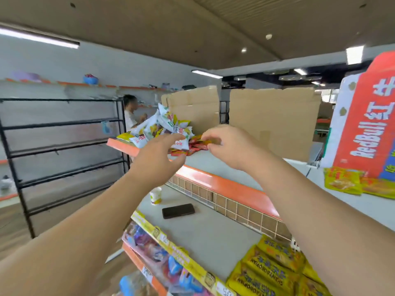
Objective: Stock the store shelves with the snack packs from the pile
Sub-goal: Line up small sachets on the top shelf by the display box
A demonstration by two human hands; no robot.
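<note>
On my head camera the pile of snack packs [163,127] sits at the far end of the top shelf [224,186]. The pouches are glossy and crinkled: white ones tilt upward, red ones lie flat. My left hand [157,155] reaches in with fingers spread. My right hand [227,146] curls at the red packs, but I cannot tell whether it pinches one.

A loose pile of white-and-yellow snack packs [162,124] sits heaped at the far end of the orange-edged top shelf [215,184], with red packs [192,149] lying flat at its near side. Yellow packs [275,268] lie overlapping on the lower shelf [203,231].
</note>
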